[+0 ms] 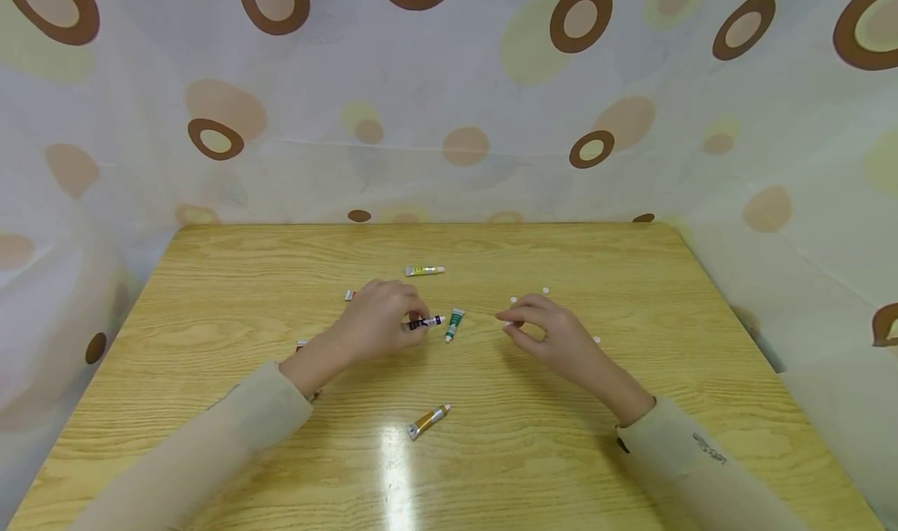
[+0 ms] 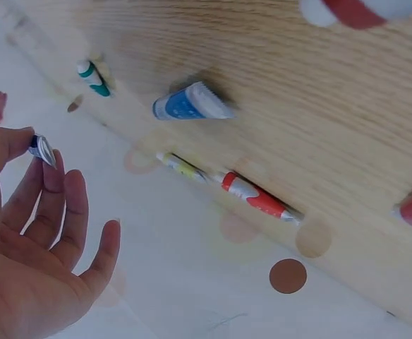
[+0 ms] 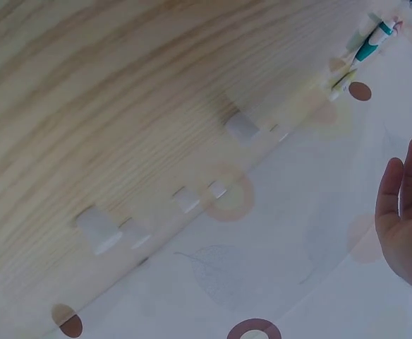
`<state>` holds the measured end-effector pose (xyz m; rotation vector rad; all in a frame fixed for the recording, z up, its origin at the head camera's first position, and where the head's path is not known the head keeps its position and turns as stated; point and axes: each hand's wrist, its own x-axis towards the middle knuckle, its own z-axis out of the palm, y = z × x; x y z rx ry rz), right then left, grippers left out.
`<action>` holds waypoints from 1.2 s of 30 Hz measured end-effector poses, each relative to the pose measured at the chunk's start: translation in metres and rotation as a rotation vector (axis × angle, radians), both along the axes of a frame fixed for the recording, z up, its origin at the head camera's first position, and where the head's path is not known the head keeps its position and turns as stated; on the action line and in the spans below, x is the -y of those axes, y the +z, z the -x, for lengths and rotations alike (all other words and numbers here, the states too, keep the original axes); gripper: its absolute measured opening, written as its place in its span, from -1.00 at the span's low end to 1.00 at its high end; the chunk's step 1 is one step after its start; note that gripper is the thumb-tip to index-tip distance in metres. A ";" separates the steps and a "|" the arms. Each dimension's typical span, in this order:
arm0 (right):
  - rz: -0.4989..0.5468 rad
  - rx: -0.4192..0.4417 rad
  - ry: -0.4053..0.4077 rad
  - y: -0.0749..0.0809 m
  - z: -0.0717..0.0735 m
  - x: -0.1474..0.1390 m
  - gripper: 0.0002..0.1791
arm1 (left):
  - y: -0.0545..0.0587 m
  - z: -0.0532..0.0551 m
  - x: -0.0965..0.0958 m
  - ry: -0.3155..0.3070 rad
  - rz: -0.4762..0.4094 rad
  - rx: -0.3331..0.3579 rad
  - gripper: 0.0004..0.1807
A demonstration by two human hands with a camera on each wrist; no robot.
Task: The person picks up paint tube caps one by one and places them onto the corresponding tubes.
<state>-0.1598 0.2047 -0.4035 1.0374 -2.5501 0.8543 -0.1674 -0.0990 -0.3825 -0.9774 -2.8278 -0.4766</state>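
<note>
My left hand pinches a small dark paint tube between thumb and fingertips, its white tip pointing right. In the left wrist view that tube shows a silver end, and the other fingers spread loosely. My right hand pinches a small white cap between thumb and forefinger, a short way right of the tube. Just beyond the dark tube's tip lies a green paint tube. In the right wrist view only part of the right hand shows, at the right edge, and its pinch is hidden.
On the wooden table lie a yellow tube at the back and a gold tube in front. A blue tube and a red tube show in the left wrist view. Several white caps lie around the right hand.
</note>
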 end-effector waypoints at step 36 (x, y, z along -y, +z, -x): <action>0.147 0.020 0.079 0.006 -0.017 0.030 -0.84 | 0.018 -0.017 -0.030 -0.167 0.011 -0.182 -0.89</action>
